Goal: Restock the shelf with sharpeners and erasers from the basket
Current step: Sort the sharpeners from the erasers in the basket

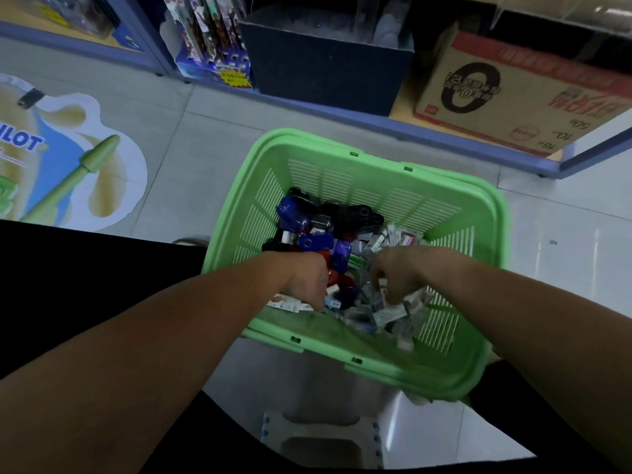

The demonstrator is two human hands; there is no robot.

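Head view.
A: Where are the things?
B: In the basket [376,159]. Sharpeners [311,242] left, erasers [390,313] right.
A: The hands?
B: The right hand [400,268] grabs erasers. The left hand [304,278] digs in. I cannot tell its grip.
A: Any words?
B: The floor sticker [68,159] says "ILOT". The box [513,94] shows a big "0".
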